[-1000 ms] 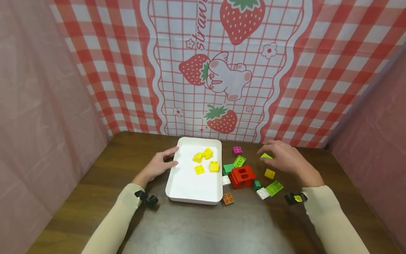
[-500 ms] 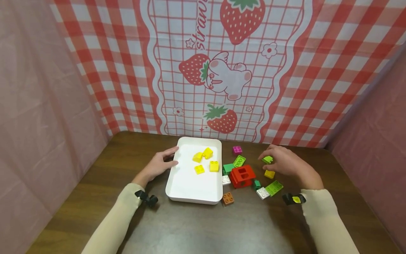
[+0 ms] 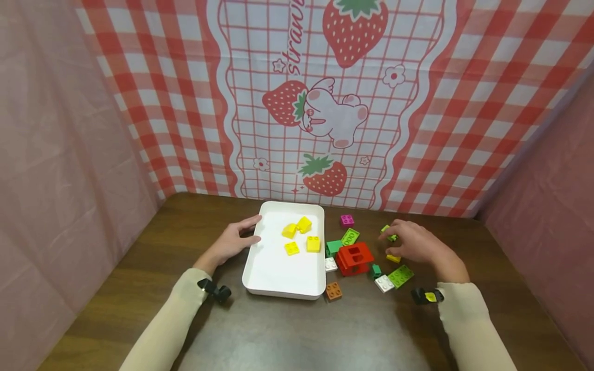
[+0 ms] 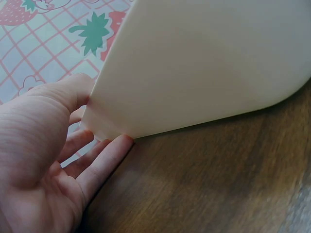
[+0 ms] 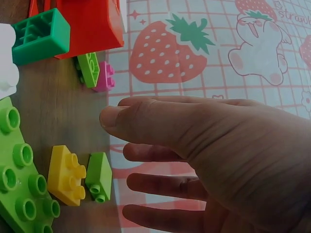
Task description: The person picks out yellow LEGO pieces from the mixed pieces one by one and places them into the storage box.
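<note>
My left hand (image 3: 234,239) rests its fingertips and thumb against the left wall of a white tray (image 3: 260,281). In the left wrist view the fingers are extended and touch the tray's outer side (image 4: 184,82). Inside the tray lie several yellow bricks (image 3: 313,243). My right hand (image 3: 419,245) hovers over the right part of the table, above a darker yellow brick (image 3: 393,258) and a lime green brick (image 3: 389,233), both partly covered by it. The right wrist view shows its fingers loosely extended, apart from the yellow brick (image 5: 67,174) and the lime brick (image 5: 99,177).
Between tray and right hand sit a red window-like block (image 3: 355,258), a green block (image 3: 333,248), white bricks (image 3: 384,283), a lime plate (image 3: 401,276), a magenta brick (image 3: 347,220) and a brown brick (image 3: 333,291). A checked strawberry cloth (image 3: 325,129) hangs behind the table.
My right hand has come lower and nearer, from over the lime green brick to over the darker yellow brick. My left hand and the tray have stayed in place.
</note>
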{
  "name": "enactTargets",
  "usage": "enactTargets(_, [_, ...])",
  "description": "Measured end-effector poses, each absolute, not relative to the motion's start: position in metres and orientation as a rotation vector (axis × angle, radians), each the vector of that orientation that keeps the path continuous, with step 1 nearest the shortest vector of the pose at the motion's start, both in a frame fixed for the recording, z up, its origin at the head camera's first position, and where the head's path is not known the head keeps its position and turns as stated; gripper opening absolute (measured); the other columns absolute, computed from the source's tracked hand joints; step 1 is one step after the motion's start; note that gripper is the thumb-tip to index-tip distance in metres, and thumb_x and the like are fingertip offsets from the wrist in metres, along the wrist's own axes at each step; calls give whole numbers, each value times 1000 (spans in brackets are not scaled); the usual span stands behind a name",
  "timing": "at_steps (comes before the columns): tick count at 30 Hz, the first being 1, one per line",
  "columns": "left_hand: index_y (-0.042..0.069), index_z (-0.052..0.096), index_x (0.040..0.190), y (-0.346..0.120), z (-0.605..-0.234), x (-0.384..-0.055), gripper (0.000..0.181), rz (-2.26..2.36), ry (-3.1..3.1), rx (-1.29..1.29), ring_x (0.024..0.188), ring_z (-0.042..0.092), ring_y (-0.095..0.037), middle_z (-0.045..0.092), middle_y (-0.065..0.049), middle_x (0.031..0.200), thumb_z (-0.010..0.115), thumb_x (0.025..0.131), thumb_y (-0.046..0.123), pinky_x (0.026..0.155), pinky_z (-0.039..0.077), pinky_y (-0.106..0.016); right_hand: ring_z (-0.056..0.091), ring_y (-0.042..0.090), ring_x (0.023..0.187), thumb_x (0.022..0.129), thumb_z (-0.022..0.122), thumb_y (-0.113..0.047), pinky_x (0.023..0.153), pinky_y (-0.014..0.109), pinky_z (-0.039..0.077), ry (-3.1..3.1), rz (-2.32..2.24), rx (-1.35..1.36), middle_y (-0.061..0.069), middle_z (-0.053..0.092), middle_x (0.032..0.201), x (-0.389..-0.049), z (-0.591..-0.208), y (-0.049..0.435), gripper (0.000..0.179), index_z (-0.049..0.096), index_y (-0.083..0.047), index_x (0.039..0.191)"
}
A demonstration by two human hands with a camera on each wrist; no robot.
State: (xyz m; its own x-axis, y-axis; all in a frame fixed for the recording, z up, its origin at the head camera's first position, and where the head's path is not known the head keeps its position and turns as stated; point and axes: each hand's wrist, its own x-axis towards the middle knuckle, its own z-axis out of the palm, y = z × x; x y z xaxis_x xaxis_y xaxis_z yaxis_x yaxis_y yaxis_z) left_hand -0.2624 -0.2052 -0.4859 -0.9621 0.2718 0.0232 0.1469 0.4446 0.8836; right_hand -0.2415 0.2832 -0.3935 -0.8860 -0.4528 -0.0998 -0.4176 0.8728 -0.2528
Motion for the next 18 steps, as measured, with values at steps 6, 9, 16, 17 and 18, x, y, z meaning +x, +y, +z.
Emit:
enactTargets(6, [6, 47, 171, -204, -485, -263, 70, 1542, 2568, 374, 171, 38, -46, 42, -18, 181, 75, 108, 13, 139, 32, -65, 70, 32, 106, 93, 90, -15, 95, 57, 66, 2877, -383, -630, 17, 76, 123, -240, -398, 286, 33, 85, -10, 126])
enactTargets(9, [7, 47, 171, -204, -485, -263, 70, 1546, 2561, 363, 171, 36, -45, 42, -17, 182, 75, 108, 13, 139, 30, -64, 69, 30, 104, 93, 91, -15, 94, 56, 66, 2870, -387, -614, 16, 75, 123, -240, -401, 288, 33, 85, -11, 125])
enactTargets(16, [6, 47, 171, -204, -486, -263, 69, 1545, 2567, 364, 171, 36, -45, 42, -18, 182, 75, 108, 13, 139, 31, -64, 66, 26, 103, 93, 92, -15, 94, 53, 66, 2820, -415, -597, 11, 74, 120, -244, -408, 293, 31, 86, -12, 122])
enactTargets(17, [6, 47, 171, -204, -486, -263, 69, 1552, 2563, 359, 172, 36, -44, 42, -17, 182, 75, 108, 13, 139, 31, -64, 65, 25, 103, 93, 91, -15, 94, 52, 66, 2810, -421, -602, 11, 74, 119, -244, -409, 294, 30, 86, -12, 122])
enactTargets(18, [6, 47, 171, -204, -486, -262, 69, 1553, 2564, 363, 171, 36, -45, 42, -18, 181, 75, 108, 13, 139, 31, -64, 65, 24, 102, 93, 91, -15, 94, 51, 66, 2801, -422, -608, 10, 74, 118, -245, -410, 295, 28, 86, -12, 121])
